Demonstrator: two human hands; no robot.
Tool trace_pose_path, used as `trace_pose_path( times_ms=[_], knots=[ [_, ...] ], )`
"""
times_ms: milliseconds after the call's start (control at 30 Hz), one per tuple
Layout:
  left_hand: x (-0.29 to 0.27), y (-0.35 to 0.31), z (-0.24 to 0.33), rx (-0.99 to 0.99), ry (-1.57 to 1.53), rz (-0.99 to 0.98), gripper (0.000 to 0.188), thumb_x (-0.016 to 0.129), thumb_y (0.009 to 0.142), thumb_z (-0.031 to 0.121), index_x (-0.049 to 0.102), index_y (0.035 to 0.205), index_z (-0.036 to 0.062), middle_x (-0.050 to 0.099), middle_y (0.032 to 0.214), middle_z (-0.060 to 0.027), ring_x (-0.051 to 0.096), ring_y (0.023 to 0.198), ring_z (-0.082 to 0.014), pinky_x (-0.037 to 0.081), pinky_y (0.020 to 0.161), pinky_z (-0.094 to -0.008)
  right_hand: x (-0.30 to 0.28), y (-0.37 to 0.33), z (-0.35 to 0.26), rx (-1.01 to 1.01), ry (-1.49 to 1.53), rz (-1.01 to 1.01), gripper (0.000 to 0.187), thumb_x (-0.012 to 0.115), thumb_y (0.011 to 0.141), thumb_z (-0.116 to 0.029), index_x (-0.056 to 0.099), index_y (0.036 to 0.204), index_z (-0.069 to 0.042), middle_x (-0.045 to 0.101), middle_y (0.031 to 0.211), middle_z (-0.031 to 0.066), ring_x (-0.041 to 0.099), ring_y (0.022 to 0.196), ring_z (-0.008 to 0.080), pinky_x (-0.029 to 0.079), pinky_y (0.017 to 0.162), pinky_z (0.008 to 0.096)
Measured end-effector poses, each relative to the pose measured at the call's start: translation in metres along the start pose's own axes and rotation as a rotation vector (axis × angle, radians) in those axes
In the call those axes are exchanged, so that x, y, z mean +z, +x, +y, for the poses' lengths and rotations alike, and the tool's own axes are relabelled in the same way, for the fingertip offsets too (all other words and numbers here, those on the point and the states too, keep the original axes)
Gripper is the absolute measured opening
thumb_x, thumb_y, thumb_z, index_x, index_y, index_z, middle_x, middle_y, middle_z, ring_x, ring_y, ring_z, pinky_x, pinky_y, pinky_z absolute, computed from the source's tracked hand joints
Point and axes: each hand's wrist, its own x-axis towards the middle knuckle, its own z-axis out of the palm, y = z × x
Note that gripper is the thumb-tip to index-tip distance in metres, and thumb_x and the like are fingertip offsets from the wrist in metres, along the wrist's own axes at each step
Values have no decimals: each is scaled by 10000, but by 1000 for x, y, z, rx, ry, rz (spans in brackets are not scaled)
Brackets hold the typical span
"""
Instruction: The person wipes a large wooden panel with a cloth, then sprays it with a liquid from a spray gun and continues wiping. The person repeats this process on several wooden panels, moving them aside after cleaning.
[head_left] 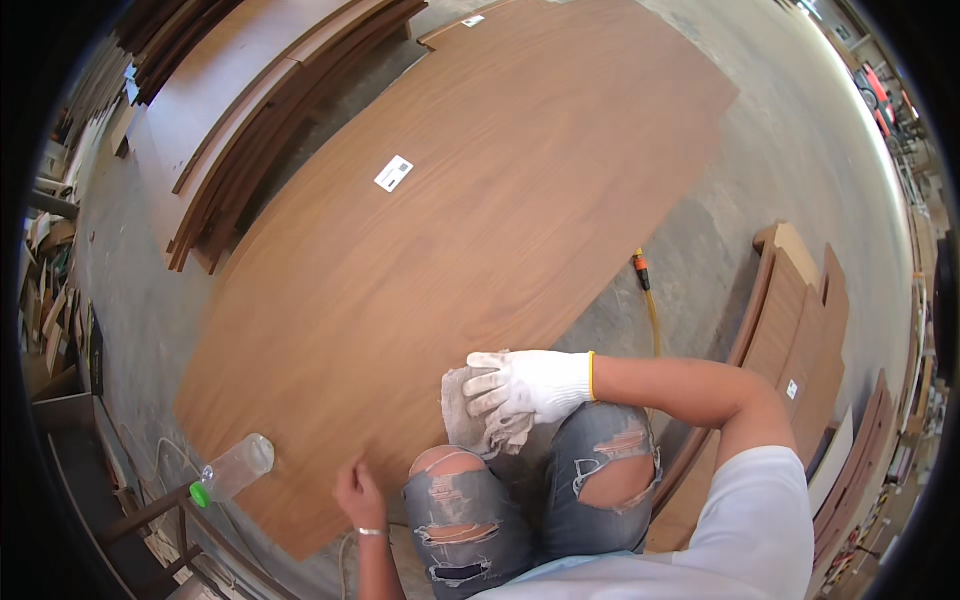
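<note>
In front of my knees lies a large brown wood-grain panel with white labels. My right hand, in a white knit glove with a yellow cuff edge, grips a crumpled greyish cloth over the panel's near edge, beside my knees. Part of the cloth is hidden under the gloved fingers. My left hand is bare, slightly blurred, with a band at the wrist. Its fingers are curled in, and nothing shows in them. Left of it, at the panel's corner, is a clear plastic bottle with a green cap.
Stacked brown panels stand beyond the panel's left edge. More cut boards lie to the right. A yellow hose with an orange-black connector rests on the concrete floor. A dark metal frame is at the lower left.
</note>
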Motion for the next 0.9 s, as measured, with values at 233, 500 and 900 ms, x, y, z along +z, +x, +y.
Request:
trace_pose_path(
  times_ms=[233,500,900],
  knots=[
    [119,151,136,671,405,-268,378,583,985,125,615,1350,32,588,1423,-175,499,1364,-350,358,1158,-488,-39,-173,57,798,-632,414,628,701,732,-31,626,1348,-128,586,1457,102,414,1469,347,197,1269,585],
    [239,169,203,904,634,-350,627,540,976,228,399,1560,46,333,1666,-134,229,1569,-330,114,1284,-537,11,-170,69,1030,-169,1270,902,722,787,-61,306,1584,9,332,1612,302,189,1548,481,57,1294,553],
    [270,223,225,920,538,-332,590,550,947,195,459,1505,28,381,1645,-115,277,1549,-321,151,1282,-527,-60,-193,108,1453,-384,1241,740,689,824,-10,488,1527,-118,398,1626,171,190,1552,459,99,1293,507]
  ],
)
